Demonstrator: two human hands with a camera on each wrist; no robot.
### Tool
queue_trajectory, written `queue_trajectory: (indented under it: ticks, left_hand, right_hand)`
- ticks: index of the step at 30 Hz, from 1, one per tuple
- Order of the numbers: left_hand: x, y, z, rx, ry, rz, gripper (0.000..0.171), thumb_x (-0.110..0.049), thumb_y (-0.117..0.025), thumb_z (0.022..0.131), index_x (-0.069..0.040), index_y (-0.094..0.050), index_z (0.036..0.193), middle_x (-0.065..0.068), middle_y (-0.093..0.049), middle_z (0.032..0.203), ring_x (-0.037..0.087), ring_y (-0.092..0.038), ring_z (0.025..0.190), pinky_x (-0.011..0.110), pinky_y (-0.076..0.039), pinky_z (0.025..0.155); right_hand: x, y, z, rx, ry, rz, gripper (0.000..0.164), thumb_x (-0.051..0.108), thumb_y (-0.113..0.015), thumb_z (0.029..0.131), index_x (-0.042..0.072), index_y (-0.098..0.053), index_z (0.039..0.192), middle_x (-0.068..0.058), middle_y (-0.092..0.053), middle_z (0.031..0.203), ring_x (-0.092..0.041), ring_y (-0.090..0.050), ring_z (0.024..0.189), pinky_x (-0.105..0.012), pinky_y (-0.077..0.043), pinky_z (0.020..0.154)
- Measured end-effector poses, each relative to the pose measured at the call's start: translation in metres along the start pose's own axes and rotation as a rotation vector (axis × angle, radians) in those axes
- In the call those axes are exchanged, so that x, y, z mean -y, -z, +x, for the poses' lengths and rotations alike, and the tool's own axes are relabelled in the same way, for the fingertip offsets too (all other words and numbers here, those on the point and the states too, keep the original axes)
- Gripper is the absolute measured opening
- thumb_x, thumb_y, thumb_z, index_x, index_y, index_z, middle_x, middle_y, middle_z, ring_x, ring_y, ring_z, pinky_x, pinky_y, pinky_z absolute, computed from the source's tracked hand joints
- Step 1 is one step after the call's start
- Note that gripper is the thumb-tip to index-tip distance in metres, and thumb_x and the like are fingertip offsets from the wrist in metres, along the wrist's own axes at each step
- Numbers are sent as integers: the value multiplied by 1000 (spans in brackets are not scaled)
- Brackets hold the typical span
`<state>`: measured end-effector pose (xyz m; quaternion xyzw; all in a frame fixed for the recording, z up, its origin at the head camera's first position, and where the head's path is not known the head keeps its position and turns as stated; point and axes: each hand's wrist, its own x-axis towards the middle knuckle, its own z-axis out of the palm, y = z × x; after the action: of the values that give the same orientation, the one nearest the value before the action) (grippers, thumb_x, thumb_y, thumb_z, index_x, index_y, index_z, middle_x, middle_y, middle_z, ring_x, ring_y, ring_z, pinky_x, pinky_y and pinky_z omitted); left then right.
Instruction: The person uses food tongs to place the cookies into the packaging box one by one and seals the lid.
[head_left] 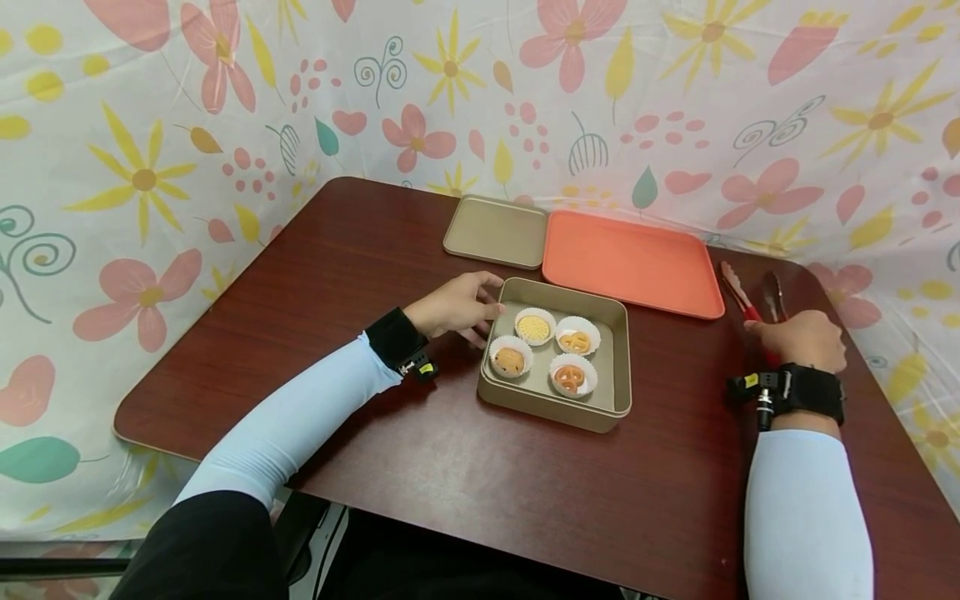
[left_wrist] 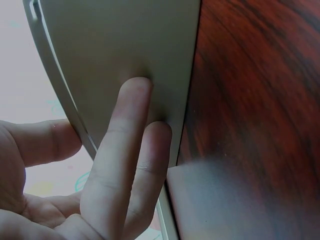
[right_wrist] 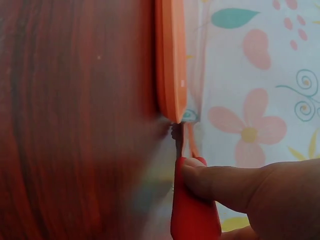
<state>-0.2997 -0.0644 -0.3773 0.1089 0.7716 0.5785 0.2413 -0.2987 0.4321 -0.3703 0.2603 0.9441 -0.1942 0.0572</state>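
In the right grip [head_left: 801, 340], red-handled tongs [right_wrist: 195, 217]

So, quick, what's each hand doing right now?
Left hand: open, touching the side of the box.
Right hand: closed, holding the red-handled tongs.

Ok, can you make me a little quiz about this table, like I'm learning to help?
1. Count: how many paper cups sit in the deep box?

2. True or false: the left hand is touching the deep box.

3. Pick one. The right hand grips:
A) the orange tray
B) the red-handled tongs
C) a pretzel

Key:
1. Four.
2. True; its fingertips rest against the outside wall.
3. B.
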Motion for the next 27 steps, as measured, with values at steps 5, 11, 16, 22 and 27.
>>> queue_trajectory:
  ticks: [5,11,16,22,27]
  left_hand:
    - [0,0,0,1,0,-2,53,-8,-58,105,-6,-37,153,20,-52,130,37,-70,90,45,-65,70]
    - [0,0,-1,-1,2,0,53,-8,-58,105,-6,-37,153,20,-53,130,37,-70,91,45,-65,70]
    - [0,0,-1,-1,4,5,54,-8,-58,105,-6,-36,154,20,-53,130,36,-70,89,45,-65,70]
    - [0,0,0,3,2,14,55,-8,-58,105,-7,-36,155,20,-52,132,35,-70,89,45,-65,70]
    - [0,4,1,7,-9,29,54,-11,-61,104,-5,-38,153,20,-53,133,33,-70,89,45,-65,70]
  right_hand:
    - [-4,-3,4,12,-5,-1,104,71,-62,88,-22,-44,131,-39,-47,115,-53,-49,99,-59,-50,71]
    - [-7,-6,11,30,-20,-8,104,70,-64,87,-22,-42,131,-36,-47,112,-52,-49,97,-53,-49,67]
    - [-7,-7,11,34,-23,-7,104,69,-65,86,-21,-41,131,-37,-47,112,-52,-49,96,-53,-49,67]
    - [-6,-5,7,29,-11,-17,104,71,-63,87,-21,-42,131,-39,-45,114,-53,-47,99,-56,-49,71]
    - [-3,-2,2,42,-4,-41,111,74,-57,88,-24,-38,135,-45,-41,121,-58,-46,106,-65,-49,81]
